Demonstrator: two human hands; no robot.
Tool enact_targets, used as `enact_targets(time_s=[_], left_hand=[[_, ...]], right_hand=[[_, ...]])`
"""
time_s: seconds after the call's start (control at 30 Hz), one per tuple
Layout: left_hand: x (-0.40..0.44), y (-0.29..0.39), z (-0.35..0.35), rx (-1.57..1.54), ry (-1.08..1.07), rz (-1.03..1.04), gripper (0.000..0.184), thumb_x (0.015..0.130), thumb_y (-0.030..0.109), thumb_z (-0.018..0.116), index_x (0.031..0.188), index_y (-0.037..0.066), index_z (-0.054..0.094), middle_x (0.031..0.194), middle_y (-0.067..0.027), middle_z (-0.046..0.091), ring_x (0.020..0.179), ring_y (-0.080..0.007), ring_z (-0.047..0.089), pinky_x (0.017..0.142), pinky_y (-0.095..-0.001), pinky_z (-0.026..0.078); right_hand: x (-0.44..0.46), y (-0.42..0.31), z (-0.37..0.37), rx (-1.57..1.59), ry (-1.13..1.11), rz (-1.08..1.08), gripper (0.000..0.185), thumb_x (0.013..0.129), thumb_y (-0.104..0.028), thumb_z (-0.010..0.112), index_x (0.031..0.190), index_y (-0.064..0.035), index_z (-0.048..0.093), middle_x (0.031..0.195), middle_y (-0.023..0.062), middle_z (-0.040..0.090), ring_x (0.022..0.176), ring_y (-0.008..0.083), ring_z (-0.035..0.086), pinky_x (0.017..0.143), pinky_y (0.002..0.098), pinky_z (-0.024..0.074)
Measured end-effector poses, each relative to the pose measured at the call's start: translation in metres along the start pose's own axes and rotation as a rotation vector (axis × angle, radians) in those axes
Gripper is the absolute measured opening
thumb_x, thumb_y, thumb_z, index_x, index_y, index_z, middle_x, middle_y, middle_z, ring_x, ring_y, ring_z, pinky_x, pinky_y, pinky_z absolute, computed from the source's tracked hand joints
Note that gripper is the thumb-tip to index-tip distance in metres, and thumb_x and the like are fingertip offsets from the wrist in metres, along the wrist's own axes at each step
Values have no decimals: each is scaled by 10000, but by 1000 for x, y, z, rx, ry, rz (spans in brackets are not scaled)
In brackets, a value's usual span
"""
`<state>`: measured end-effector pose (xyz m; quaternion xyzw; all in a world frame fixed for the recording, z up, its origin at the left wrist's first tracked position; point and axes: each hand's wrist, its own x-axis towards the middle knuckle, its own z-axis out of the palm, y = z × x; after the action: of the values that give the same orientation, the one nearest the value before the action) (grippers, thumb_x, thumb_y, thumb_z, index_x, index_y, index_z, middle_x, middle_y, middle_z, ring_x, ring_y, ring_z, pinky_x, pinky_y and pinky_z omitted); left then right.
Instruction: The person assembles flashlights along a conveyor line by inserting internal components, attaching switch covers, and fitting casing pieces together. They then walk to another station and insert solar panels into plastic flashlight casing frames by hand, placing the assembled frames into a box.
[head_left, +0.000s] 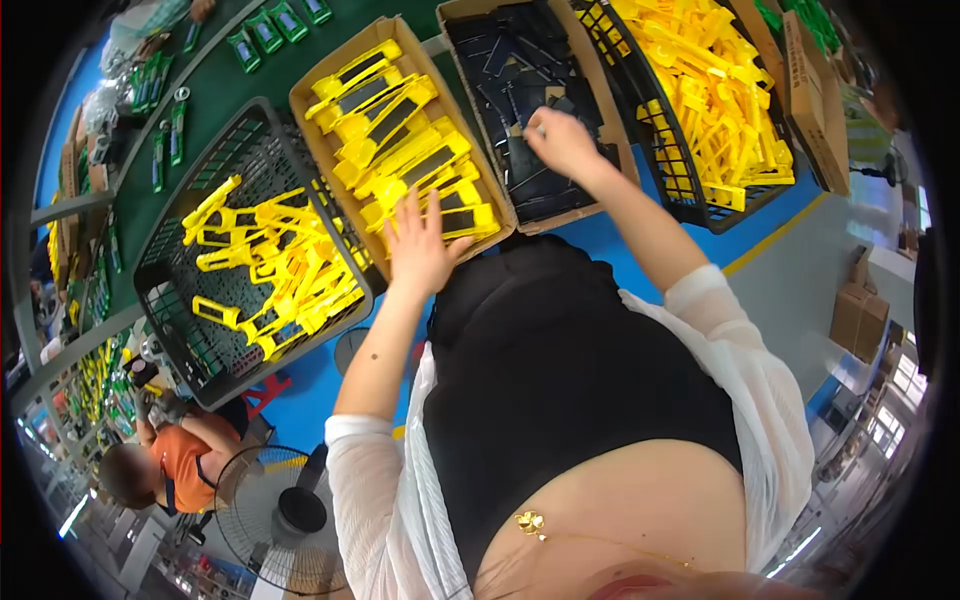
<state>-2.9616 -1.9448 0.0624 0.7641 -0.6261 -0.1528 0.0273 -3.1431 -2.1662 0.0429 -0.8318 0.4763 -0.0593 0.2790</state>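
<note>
My left hand [422, 245] rests with spread fingers on yellow plastic housings [410, 150], which lie in a row in a cardboard box [312, 95]. Dark rectangular panels show in several of these housings. Over the neighbouring cardboard box [610, 125], my right hand [565, 142] has its fingers bent together. That box holds loose flat black panels [535, 185]. Whether a panel is between the right fingertips is hidden.
Left stands a black plastic basket [165, 250] with yellow frames [290, 265]; another black basket [665, 165] at right is heaped with yellow parts [715, 95]. Green devices [265, 30] lie on the green conveyor [215, 75]. A fan [300, 510] and a co-worker [190, 460] are lower left.
</note>
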Motion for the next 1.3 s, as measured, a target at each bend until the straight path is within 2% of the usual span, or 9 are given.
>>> enact_targets(time_s=[0.23,0.37,0.43,0.63,0.7,0.83,1.03,1.2,1.3], left_hand=[[-3,9,13,-111,118,-62,681,841,489,521,1347,65,353,1434,-171,249,1332,-368,197,1029,-596,163],[-5,-12,-35,-402,630,-1,372,791,133,626,1127,19,515,1233,-189,461,1168,-374,388,979,-434,310],[-1,-56,-43,-369,824,-76,294,784,93,606,1060,19,537,1120,-177,535,1079,-358,460,929,-433,346],[13,-164,-70,-7,280,-894,393,826,326,544,1011,-17,596,995,-208,612,950,-389,569,817,-450,451],[19,-161,-80,-26,-284,-906,686,806,597,428,1115,10,604,1183,-201,563,1098,-332,547,886,-420,452],[15,-157,-36,-35,-330,-810,472,800,403,505,1037,16,637,1100,-213,602,1031,-339,584,864,-419,468],[-37,-177,-50,-87,729,-704,212,840,138,512,944,-44,546,847,-246,619,736,-410,613,661,-464,502],[-41,-133,-73,-2169,701,-471,175,898,162,561,1009,28,544,865,-69,602,793,-165,577,710,-307,510],[-20,-78,-71,-2290,321,-234,191,895,122,553,1044,4,537,928,-80,588,864,-160,566,770,-291,499]], right_hand=[[73,8,59,-258,84,-116,349,805,-310,611,976,-9,572,1011,204,582,970,364,567,807,445,468],[86,14,38,-37,57,-109,387,840,-347,512,813,31,592,906,246,611,908,411,574,810,466,457],[89,37,33,152,149,-98,356,912,-317,463,879,28,545,740,124,626,611,230,627,536,345,488],[42,16,-19,754,-309,269,272,929,-228,469,1035,21,501,809,115,625,485,113,544,400,200,422],[29,11,-14,745,-251,244,311,911,-193,510,1121,35,488,818,104,624,535,99,559,438,197,440],[-3,-34,-46,923,-424,105,304,901,-161,532,1140,23,490,802,84,618,549,95,568,453,200,452],[-27,-78,-74,881,-468,-1,186,891,-150,556,1001,-20,481,685,41,590,470,71,533,388,187,388],[-35,-104,-85,838,-455,-65,192,854,-162,615,938,-21,517,654,30,585,461,59,519,387,184,371],[-34,-113,-85,857,-446,-27,178,833,-192,650,884,-34,586,624,11,570,474,39,496,411,178,362]])
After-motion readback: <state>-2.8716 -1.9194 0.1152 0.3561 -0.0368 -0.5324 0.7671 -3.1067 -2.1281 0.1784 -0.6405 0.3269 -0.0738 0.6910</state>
